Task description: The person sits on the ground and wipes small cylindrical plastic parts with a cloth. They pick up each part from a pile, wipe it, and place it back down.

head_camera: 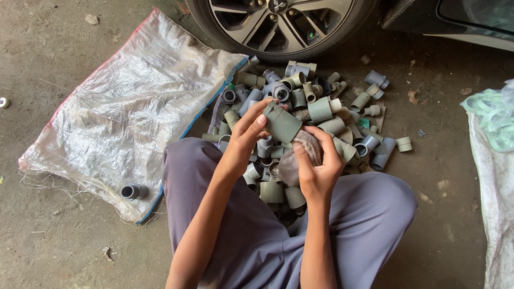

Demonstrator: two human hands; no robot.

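The white woven sack on your left lies flat on the dirt floor. You cannot see if anything is in it. One grey pipe piece sits on its near edge. Another sack on your right is cut off by the edge.

Your left hand is closed around a green-grey pipe fitting, just above the pile of pipe fittings. The fitting is tilted. Its long way runs from up-left down to the right.

Your right hand is curled around a brownish rag, which touches the fitting's lower end. That end is hidden.

A car wheel behind the pile is cut off at the top.
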